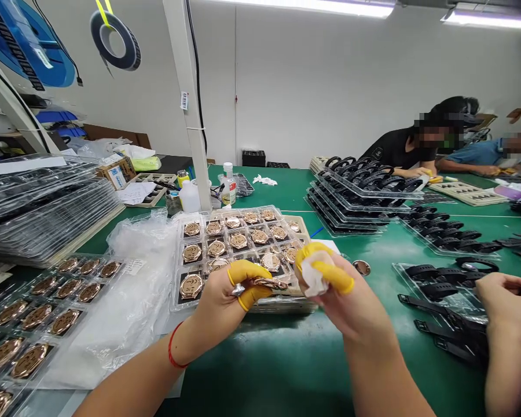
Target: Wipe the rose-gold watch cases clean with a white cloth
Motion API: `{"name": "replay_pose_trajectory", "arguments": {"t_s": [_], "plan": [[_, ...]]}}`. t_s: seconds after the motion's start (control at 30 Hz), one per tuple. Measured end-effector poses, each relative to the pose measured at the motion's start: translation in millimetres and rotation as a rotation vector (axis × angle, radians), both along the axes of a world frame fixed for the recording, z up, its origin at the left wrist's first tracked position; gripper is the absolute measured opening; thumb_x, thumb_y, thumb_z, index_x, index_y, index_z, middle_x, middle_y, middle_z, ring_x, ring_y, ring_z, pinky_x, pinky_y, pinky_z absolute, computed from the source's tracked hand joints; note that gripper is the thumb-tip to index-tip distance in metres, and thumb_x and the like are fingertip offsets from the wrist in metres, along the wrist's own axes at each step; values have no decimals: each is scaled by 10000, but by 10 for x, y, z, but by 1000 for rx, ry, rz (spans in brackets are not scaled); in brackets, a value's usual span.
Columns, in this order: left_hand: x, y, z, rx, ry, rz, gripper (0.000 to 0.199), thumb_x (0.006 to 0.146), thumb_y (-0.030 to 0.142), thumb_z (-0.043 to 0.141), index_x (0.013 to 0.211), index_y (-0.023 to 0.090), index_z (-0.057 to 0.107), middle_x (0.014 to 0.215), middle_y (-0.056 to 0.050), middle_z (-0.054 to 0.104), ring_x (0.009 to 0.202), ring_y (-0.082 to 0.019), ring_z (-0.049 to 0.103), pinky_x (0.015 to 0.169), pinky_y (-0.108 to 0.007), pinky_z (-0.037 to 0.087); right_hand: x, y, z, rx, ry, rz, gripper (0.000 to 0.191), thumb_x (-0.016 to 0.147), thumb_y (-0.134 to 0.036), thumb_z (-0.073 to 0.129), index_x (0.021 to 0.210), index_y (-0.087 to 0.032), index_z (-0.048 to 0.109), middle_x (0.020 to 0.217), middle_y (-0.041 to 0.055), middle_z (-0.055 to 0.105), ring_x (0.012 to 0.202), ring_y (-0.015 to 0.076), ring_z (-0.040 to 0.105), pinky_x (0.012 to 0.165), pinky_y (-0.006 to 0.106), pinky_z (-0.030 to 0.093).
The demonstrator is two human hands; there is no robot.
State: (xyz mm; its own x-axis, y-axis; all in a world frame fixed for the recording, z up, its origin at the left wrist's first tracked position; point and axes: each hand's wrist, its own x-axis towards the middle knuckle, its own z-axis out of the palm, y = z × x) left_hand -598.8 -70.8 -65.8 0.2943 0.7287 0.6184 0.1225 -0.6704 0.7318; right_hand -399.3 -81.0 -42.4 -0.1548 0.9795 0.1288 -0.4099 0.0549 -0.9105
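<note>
Green workbench [269, 370]: tray of rose-gold watch cases [173, 272] behind the hands. Left hand [226, 295] pinches one watch case [267, 284] edge-on, long axis near horizontal, lying right of the grip, between the hands, nearer the left. Right hand [347, 301] clenches a white wipe [310, 278]. Case face hidden. Black watch straps [434, 289] at right, beside another hand [507, 301], owner unclear, partly cut off.

Stacked clear trays [356, 200] of black watch straps [369, 174] sit on the green workbench [286, 370].
</note>
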Motion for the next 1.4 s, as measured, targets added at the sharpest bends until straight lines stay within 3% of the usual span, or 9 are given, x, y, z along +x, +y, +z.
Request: {"name": "replay_pose_trajectory", "arguments": {"t_s": [0.13,0.27,0.37,0.47,0.63,0.77,0.93,1.27,1.4], "plan": [[-3,8,-20,170,82,48,96,862,139,643,947,180,661,855,-27,723,777,-135,685,713,-200,539,-77,-140,-17,464,-370,-59,148,830,-237,695,930,-336,742,973,9,658,917,163,595,833,278,489],[23,10,-101,349,219,147,99,883,146,551,935,165,634,803,-48,711,697,-161,662,624,-247,518,-306,-127,-146,604,-519,-184,317,832,-151,659,1013,-402,727,867,-7,643,835,156,580,769,276,481],[48,49,-190,559,307,244,143,896,147,492,865,157,631,754,-68,702,645,-175,637,576,-270,482,-396,-35,-233,522,-488,-338,209,799,-190,699,918,-352,757,782,-7,649,792,164,575,766,293,471],[91,92,-231,598,357,251,199,903,136,495,765,161,636,665,-57,666,597,-162,603,566,-267,462,-355,96,-247,243,-347,-242,94,746,-272,763,840,-279,766,781,8,689,758,173,616,736,302,493],[153,97,-167,-151,-81,-31,162,891,325,619,898,167,652,772,-38,679,606,-117,600,517,-192,495,-237,194,-190,69,79,-79,261,641,-479,820,765,-259,755,669,1,667,657,168,619,676,303,519],[144,97,-130,-427,-377,-97,271,788,409,739,882,179,630,796,-8,682,612,-102,600,538,-181,510,-267,119,-213,229,-142,-46,192,702,-421,797,854,-304,778,844,20,701,754,178,626,724,309,519],[73,67,-27,-283,-62,-111,115,866,243,664,975,213,685,923,-7,716,840,-132,650,778,-216,508,-221,135,-287,418,-362,-119,178,755,-381,764,930,-352,777,893,31,707,856,206,621,790,328,498],[144,-58,-113,162,43,-64,76,874,194,603,922,160,651,851,-62,706,790,-165,638,758,-263,503,-184,156,-340,27,-83,183,164,623,-430,832,672,-285,774,714,45,684,672,202,628,606,323,512],[232,-223,-89,60,134,-181,87,821,148,551,868,158,623,798,-49,671,720,-150,615,699,-238,505,-27,137,-190,-8,-120,-37,268,553,-441,872,707,-246,771,725,38,672,645,168,604,554,265,502]]}}
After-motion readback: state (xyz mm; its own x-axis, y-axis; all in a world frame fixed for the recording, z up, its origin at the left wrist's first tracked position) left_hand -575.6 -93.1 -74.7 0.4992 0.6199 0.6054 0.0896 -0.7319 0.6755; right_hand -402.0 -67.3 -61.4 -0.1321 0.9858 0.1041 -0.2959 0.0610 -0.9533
